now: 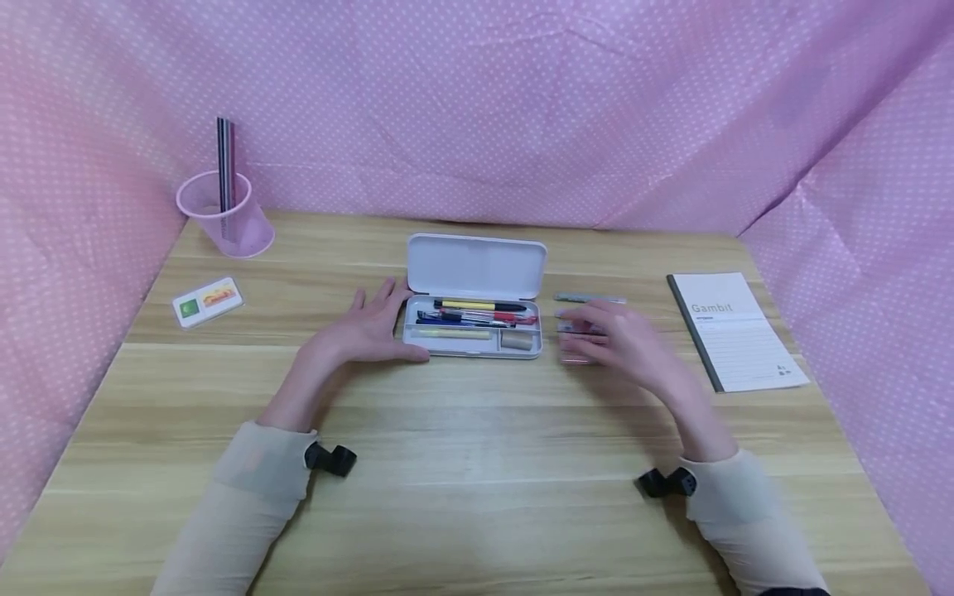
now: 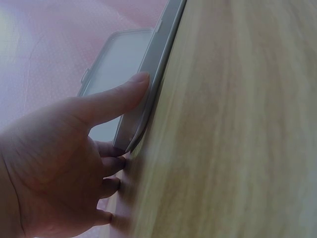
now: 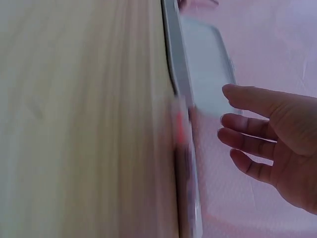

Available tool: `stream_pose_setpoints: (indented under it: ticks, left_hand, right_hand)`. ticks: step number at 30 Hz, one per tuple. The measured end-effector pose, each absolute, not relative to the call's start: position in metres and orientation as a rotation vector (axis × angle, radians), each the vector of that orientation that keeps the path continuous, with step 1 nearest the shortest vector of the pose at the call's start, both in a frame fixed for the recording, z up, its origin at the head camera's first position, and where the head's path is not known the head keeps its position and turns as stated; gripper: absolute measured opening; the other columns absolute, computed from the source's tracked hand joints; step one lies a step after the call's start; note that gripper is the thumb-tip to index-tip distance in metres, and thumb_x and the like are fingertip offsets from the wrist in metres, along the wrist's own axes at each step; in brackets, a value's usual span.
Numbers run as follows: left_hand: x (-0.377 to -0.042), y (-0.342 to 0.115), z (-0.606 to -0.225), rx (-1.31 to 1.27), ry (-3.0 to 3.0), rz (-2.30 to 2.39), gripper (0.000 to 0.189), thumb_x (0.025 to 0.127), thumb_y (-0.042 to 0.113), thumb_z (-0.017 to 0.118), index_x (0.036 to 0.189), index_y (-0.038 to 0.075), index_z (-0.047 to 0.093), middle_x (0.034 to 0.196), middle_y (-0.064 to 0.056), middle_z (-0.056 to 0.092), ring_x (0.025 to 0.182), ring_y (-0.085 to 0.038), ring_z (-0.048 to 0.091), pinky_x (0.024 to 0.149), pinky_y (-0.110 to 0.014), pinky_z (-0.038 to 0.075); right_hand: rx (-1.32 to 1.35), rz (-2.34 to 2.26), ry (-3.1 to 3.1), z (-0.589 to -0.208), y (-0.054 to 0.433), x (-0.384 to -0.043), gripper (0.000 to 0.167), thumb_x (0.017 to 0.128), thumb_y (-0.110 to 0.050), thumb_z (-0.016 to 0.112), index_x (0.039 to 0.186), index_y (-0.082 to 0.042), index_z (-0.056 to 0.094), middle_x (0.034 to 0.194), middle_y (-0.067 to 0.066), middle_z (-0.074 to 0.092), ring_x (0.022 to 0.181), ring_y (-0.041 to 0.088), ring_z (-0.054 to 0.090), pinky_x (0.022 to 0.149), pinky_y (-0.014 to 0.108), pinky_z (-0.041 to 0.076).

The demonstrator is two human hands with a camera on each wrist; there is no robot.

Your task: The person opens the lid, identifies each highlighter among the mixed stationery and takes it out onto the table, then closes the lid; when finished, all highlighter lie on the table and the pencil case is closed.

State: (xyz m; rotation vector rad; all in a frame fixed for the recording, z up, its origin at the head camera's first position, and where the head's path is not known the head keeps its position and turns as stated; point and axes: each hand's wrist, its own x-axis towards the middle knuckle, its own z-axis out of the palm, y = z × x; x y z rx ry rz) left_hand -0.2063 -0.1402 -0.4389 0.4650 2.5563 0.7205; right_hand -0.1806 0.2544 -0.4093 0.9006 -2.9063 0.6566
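An open white pencil case (image 1: pixel 477 269) stands mid-table, its lid raised at the back. Inside lie several pens (image 1: pixel 477 316), a pale yellow stick (image 1: pixel 455 334) and a grey-beige block (image 1: pixel 516 340) in a small compartment. My left hand (image 1: pixel 368 327) spreads around the case's left end. In the left wrist view its thumb (image 2: pixel 124 99) touches the front wall, fingertips at the corner. My right hand (image 1: pixel 622 339) hovers right of the case with loosely bent fingers, nothing held. Beneath it are flat items partly hidden and blurred; a thin greenish stick (image 1: pixel 589 298) lies behind them.
A pink mesh cup (image 1: pixel 249 236) with dark and reddish sticks (image 1: pixel 227 165) stands at the back left. Before it lies a white block with coloured pictures (image 1: pixel 209 302). A notebook marked Gambit (image 1: pixel 738 339) lies at the right. Pink dotted cloth (image 1: pixel 477 116) hangs behind the table.
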Motion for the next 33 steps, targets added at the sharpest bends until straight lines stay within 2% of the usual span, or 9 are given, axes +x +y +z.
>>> stream_pose_setpoints:
  ticks: [4, 11, 14, 16, 20, 33]
  left_hand:
    - [-0.206, -0.139, -0.441, 0.451, 2.548, 0.703, 0.120, 0.081, 0.061, 0.079, 0.166, 0.018, 0.005, 0.174, -0.021, 0.001, 0.163, -0.037, -0.003, 0.130, -0.063, -0.009]
    - [-0.203, -0.140, -0.443, 0.446, 2.555, 0.703, 0.120, 0.082, 0.061, 0.078, 0.166, 0.014, 0.006, 0.173, -0.025, 0.002, 0.162, -0.040, -0.002, 0.129, -0.064, -0.009]
    - [-0.202, -0.142, -0.442, 0.446, 2.559, 0.688, 0.121, 0.083, 0.063, 0.076, 0.166, 0.013, 0.004, 0.172, -0.027, 0.001, 0.162, -0.041, -0.001, 0.129, -0.064, -0.009]
    - [-0.202, -0.143, -0.442, 0.453, 2.559, 0.685, 0.121, 0.083, 0.063, 0.076, 0.166, 0.012, 0.005, 0.172, -0.027, 0.002, 0.162, -0.041, 0.000, 0.129, -0.065, -0.009]
    - [-0.203, -0.142, -0.442, 0.466, 2.559, 0.695, 0.119, 0.083, 0.063, 0.076, 0.166, 0.013, 0.007, 0.172, -0.027, 0.002, 0.162, -0.042, 0.000, 0.129, -0.065, -0.009]
    - [-0.207, -0.142, -0.440, 0.457, 2.560, 0.683, 0.120, 0.081, 0.065, 0.076, 0.166, 0.016, 0.007, 0.173, -0.025, -0.001, 0.162, -0.040, -0.004, 0.129, -0.064, -0.010]
  right_hand:
    - [0.991, 0.728, -2.904, -0.407, 0.220, -0.186, 0.041, 0.092, -0.023, 0.079, 0.130, -0.012, 0.070, 0.117, 0.008, 0.075, 0.099, 0.022, 0.074, 0.083, 0.042, 0.063]
    - [1.198, 0.758, -2.857, -0.414, 0.169, -0.196, 0.042, 0.092, -0.024, 0.078, 0.132, -0.012, 0.069, 0.120, 0.006, 0.074, 0.101, 0.019, 0.070, 0.088, 0.038, 0.060]
    - [1.257, 0.716, -2.856, -0.417, 0.153, -0.196, 0.044, 0.094, -0.027, 0.076, 0.135, -0.013, 0.067, 0.124, 0.005, 0.074, 0.107, 0.018, 0.071, 0.093, 0.037, 0.060]
    - [1.271, 0.697, -2.870, -0.417, 0.144, -0.196, 0.045, 0.094, -0.028, 0.076, 0.136, -0.015, 0.067, 0.129, 0.003, 0.073, 0.116, 0.017, 0.069, 0.101, 0.037, 0.058]
    - [1.262, 0.667, -2.919, -0.416, 0.132, -0.195, 0.047, 0.095, -0.030, 0.075, 0.140, -0.019, 0.064, 0.137, 0.001, 0.070, 0.128, 0.018, 0.065, 0.110, 0.038, 0.054]
    - [1.260, 0.582, -2.984, -0.418, 0.131, -0.189, 0.039, 0.097, -0.029, 0.072, 0.135, -0.020, 0.067, 0.133, -0.002, 0.071, 0.126, 0.019, 0.066, 0.111, 0.041, 0.053]
